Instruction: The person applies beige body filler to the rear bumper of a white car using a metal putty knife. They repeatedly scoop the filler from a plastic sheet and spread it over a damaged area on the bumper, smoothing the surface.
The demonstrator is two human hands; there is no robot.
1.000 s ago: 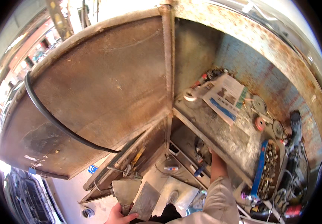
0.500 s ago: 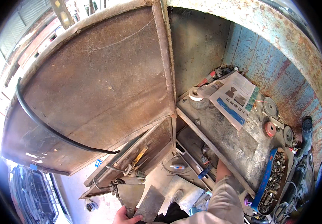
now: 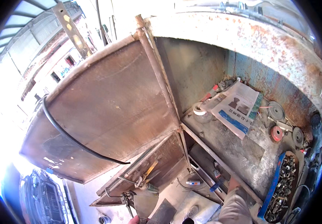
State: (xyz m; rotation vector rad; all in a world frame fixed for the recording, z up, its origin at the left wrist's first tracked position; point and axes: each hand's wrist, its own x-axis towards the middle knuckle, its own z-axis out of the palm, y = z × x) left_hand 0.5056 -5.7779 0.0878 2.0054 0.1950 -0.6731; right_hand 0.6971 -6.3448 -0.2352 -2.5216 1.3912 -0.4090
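At the bottom edge my left hand (image 3: 134, 220) is closed on a putty knife with a broad tapering blade (image 3: 146, 203) and a flat grey rectangular metal blade (image 3: 163, 212). Only part of this hand shows. My right arm, in a beige sleeve (image 3: 236, 207), reaches into the lower compartment beneath the metal shelf (image 3: 224, 164). Just the bare wrist (image 3: 233, 184) is seen there; the shelf's edge hides the fingers. Near that wrist are a blue-handled tool (image 3: 215, 186) and a small red-and-grey item (image 3: 217, 172).
A newspaper (image 3: 239, 108), tape roll (image 3: 198, 108), red disc (image 3: 276, 133) and grey discs lie on the shelf. A blue-edged tray (image 3: 269, 190) of metal fittings stands at right. The rusty door (image 3: 105, 100) hangs open at left, a black hose (image 3: 75, 138) over it.
My view has tilted upward, so the cabinet sits lower in the picture and less of my left hand shows. My right arm stays reaching beneath the shelf.
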